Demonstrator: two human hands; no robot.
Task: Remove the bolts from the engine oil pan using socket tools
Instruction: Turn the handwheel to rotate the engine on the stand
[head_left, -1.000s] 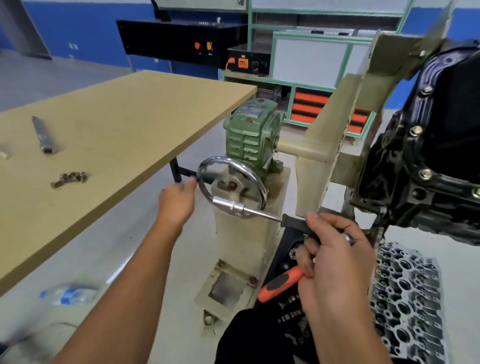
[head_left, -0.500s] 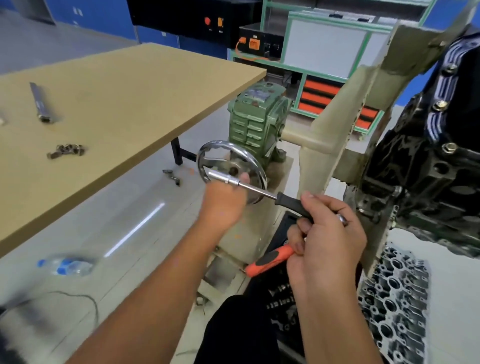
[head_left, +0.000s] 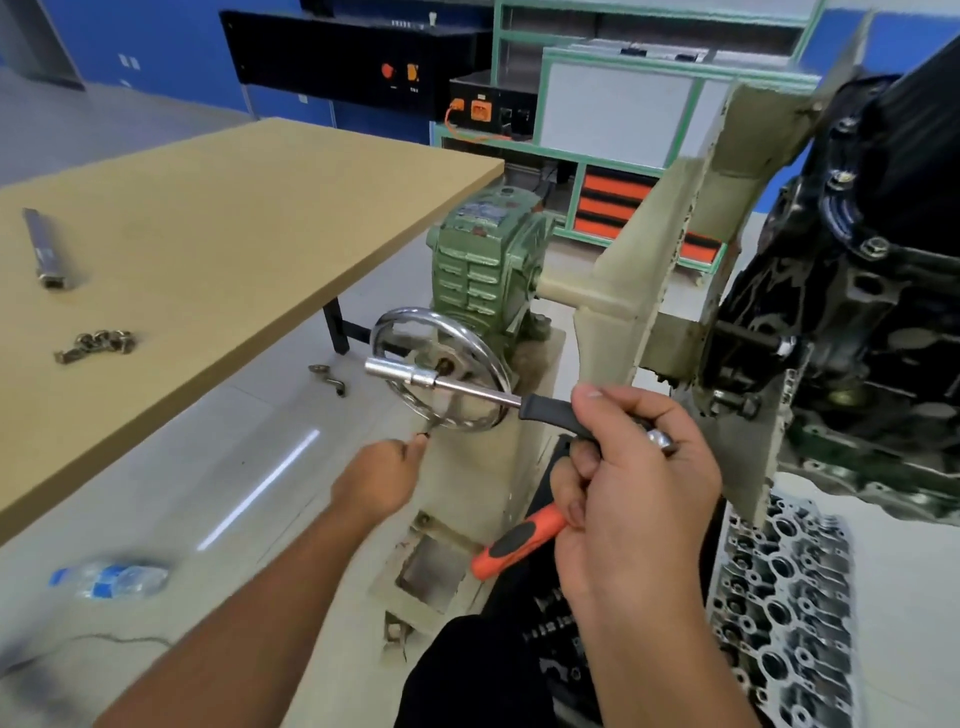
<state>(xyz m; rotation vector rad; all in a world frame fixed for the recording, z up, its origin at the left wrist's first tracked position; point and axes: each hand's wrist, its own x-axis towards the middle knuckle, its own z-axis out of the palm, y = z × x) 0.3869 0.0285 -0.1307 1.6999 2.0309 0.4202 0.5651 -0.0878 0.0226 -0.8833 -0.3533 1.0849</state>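
One tan wooden bench fills the left; one black engine block with its oil pan hangs tilted on one cream-painted steel stand at the right, with at least two bolt heads showing on its flange; one grey aluminium cylinder head lies on the floor under it; one green cast gearbox sits on the stand's base, one chrome handwheel in front of it; the left hand pinches the handwheel's small handle at the lower rim; the right hand grips two tools, one black-handled socket driver pointing left across the wheel and one orange-handled ratchet; one clear plastic bottle lies on the floor; on the bench lie one steel extension bar and one small pile of removed bolts, too blurred to count.
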